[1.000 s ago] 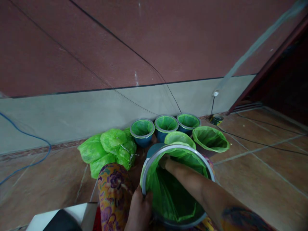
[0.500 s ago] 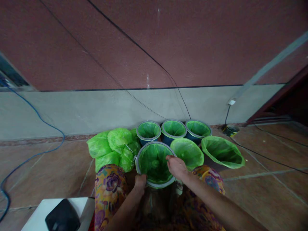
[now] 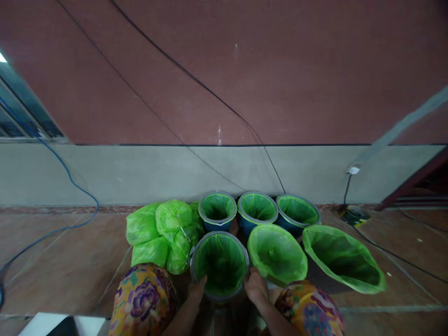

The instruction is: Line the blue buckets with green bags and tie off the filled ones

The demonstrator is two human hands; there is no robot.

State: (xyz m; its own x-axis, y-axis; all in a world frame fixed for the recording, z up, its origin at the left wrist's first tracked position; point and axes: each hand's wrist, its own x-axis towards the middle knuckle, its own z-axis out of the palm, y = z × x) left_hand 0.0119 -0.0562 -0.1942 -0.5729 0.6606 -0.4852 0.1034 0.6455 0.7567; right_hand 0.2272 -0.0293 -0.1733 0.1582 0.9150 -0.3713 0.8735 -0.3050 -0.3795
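Observation:
Between my knees stands a waste bin (image 3: 228, 295) with a grey rim, lined with a green bag (image 3: 219, 261). My left hand (image 3: 196, 293) grips its near left rim, thumb over the edge. At the right side of the same rim, my right hand (image 3: 256, 285) is closed on the bin, its fingertips partly hidden. Just right of it, a second bin is covered by a light green liner (image 3: 278, 252). Farther right, a dark bin (image 3: 320, 273) leans under a loose green liner (image 3: 345, 256). Tied green bags (image 3: 173, 215) are heaped to the left.
Three lined blue bins (image 3: 217, 210) stand along the wall (image 3: 140, 172). A blue cable (image 3: 80, 189) crosses the floor at left. At right are a black cable (image 3: 395, 254) and a dark round tub (image 3: 354, 215). A white box (image 3: 33, 323) sits at bottom left.
My right hand has gone from the bin's inner right edge down to its outer right side. The bin now sits more upright, and the view has tilted up slightly.

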